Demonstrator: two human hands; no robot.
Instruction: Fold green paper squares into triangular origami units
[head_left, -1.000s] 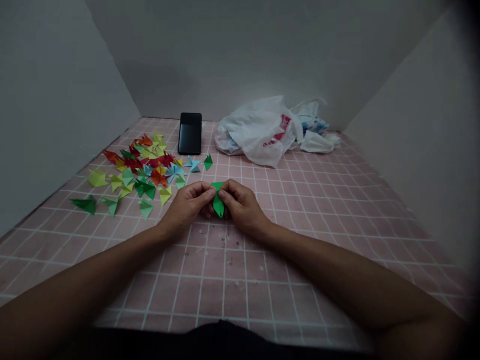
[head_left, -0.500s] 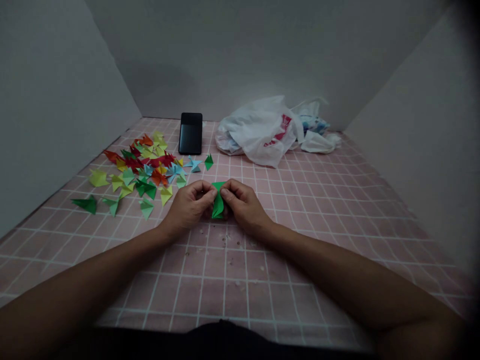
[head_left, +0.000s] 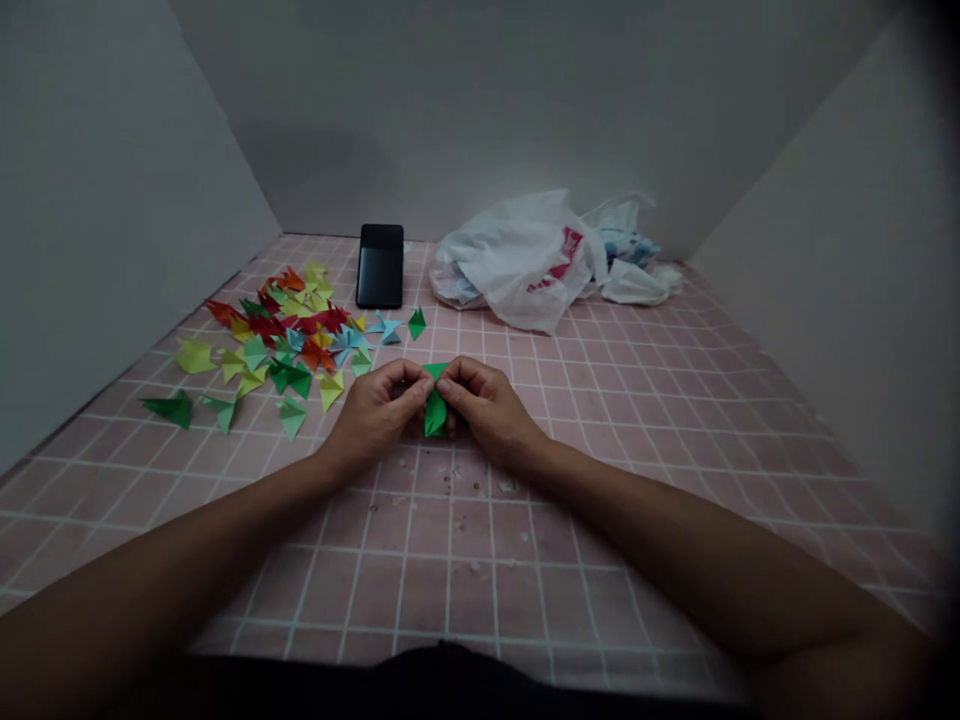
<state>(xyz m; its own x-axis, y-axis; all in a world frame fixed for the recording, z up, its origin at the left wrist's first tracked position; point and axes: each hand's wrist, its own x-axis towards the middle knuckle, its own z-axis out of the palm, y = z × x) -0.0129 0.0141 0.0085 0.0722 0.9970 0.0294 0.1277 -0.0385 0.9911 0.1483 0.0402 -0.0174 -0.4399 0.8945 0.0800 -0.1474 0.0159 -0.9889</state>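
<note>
one small, bright-green, folded paper piece (head_left: 436,408) sits between two bare hands, to the right of the left hand (head_left: 381,405) and to the left of the right hand (head_left: 487,408), its longer axis running near to far. neither hand is nearer; both touch it. each pinches an edge with its thumb on top, fingers curled beneath and partly hidden. the thumbs point inward, almost meeting over the paper, while the forearms slope in from the near left and near right. whether the hands rest on the pink, white-gridded bench (head_left: 600,450) i cannot tell. to the left lies a scatter of multicoloured, pointed, folded paper shapes (head_left: 291,378); at the far side are a black, rectangular phone-like device (head_left: 380,266) and a crumpled white plastic bag (head_left: 517,260) with red print.
</note>
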